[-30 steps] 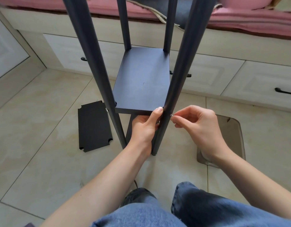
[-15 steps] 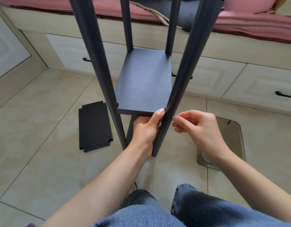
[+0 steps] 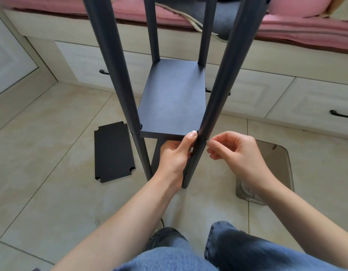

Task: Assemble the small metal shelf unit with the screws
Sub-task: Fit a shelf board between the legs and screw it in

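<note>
Gripping the shelf panel's [image 3: 172, 102] near edge, my left hand [image 3: 174, 155] is steadying it. My right hand [image 3: 238, 155] is pinching a screw [image 3: 207, 142] against the near right post [image 3: 218, 98].

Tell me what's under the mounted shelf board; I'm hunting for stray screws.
Under the shelf board, the left hand grips beside the post, over floor tile. The floor directly beneath is hidden.

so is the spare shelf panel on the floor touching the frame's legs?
No. The spare shelf panel lies flat on the tiled floor, left of the near left leg, with floor showing between them.
</note>
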`<state>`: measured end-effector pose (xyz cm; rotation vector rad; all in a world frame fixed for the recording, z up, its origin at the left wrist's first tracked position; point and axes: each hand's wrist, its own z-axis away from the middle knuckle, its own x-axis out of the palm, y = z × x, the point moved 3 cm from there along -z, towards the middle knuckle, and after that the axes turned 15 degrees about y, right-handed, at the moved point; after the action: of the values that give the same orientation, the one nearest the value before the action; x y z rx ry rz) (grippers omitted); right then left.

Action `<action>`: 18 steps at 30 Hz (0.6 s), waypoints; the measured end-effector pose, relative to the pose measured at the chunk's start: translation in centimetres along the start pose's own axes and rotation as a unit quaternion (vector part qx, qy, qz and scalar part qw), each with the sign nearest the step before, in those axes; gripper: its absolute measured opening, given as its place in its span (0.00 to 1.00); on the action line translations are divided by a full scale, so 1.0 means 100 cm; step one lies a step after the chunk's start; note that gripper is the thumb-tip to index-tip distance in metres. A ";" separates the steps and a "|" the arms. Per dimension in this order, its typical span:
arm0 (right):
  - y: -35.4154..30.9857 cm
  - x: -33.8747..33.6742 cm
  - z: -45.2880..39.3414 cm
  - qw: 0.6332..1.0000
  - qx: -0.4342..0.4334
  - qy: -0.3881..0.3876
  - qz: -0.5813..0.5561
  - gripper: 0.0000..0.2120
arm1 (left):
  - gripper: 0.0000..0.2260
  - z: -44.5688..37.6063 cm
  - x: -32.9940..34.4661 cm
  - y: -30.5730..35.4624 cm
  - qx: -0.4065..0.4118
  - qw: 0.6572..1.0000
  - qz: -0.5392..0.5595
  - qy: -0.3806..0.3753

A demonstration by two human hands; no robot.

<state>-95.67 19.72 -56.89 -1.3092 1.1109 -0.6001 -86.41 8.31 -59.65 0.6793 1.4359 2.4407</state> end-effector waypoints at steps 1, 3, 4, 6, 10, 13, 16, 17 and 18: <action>-0.001 0.000 0.000 1.000 -0.014 0.005 0.010 0.02 | 0.10 0.000 0.000 0.000 0.000 1.000 0.000 0.000; -0.004 -0.001 0.001 0.999 -0.039 0.011 0.028 0.02 | 0.11 -0.001 -0.001 0.000 0.002 1.000 -0.004 0.000; -0.005 -0.001 0.001 0.998 -0.048 0.012 0.035 0.02 | 0.11 -0.001 -0.001 -0.001 0.003 1.000 -0.006 0.000; -0.006 -0.003 0.001 0.997 -0.065 0.013 0.048 0.02 | 0.12 -0.001 -0.001 -0.001 0.003 1.000 -0.007 0.002; -0.005 -0.004 0.002 0.997 -0.064 0.012 0.042 0.02 | 0.13 -0.002 -0.001 -0.001 0.003 1.000 -0.009 0.007; -0.003 -0.001 0.001 0.998 -0.050 0.007 0.030 0.02 | 0.14 -0.003 -0.001 -0.001 0.005 1.000 -0.011 0.006; 0.000 0.000 0.000 0.999 -0.035 0.009 0.013 0.02 | 0.15 -0.002 -0.002 -0.001 0.006 1.000 -0.016 0.007; 0.000 0.000 0.001 0.999 -0.033 0.009 0.010 0.02 | 0.15 -0.002 -0.002 -0.001 0.007 1.000 -0.018 0.006; 0.001 0.001 0.001 0.999 -0.031 0.009 0.006 0.02 | 0.15 -0.003 -0.002 -0.002 0.008 1.000 -0.022 0.005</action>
<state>-95.60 19.71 -57.03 -1.3520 1.1592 -0.5727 -86.38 8.11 -59.95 0.6341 1.4586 2.4058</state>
